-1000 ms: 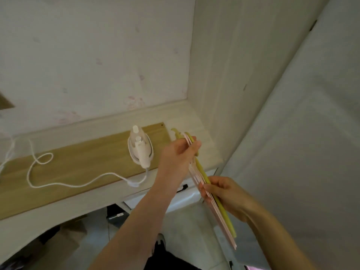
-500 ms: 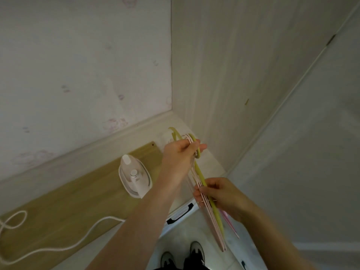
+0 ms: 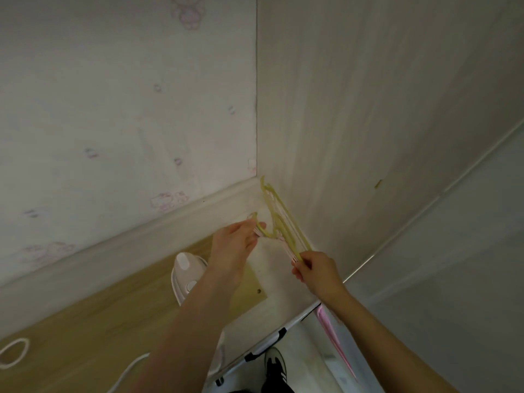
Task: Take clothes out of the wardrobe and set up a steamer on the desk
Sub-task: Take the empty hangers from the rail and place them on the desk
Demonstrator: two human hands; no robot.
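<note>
Hangers (image 3: 279, 222): a bundle held in both hands over the far right corner of the tabletop (image 3: 85, 321). Left hand (image 3: 235, 242) grip: fingers pinched on the hook end. Right hand (image 3: 317, 270) grip: fingers curled round the near end of the bundle. Count: 1 yellow-green hanger on top, with thin pink-white ones stacked under it; too tight to count. Bundle is tilted, far tip up near the corner where the wallpapered wall (image 3: 113, 109) meets the wardrobe side panel (image 3: 340, 109); can't tell if it touches either. Steamer (image 3: 184, 268): 1 unit, white, on the wood-tone part of the tabletop, just left of the hangers, lower half hidden by the left forearm. Cord (image 3: 17, 351): 1 white cable, one loop at the left edge, another stretch showing near the bottom by the forearm. Under the right forearm, a pink strip (image 3: 334, 341) hangs past the tabletop edge; can't tell what it belongs to. Below the edge: 1 black drawer handle (image 3: 265, 347), 1 dark shoe (image 3: 276, 364) with white stripes on the floor.
</note>
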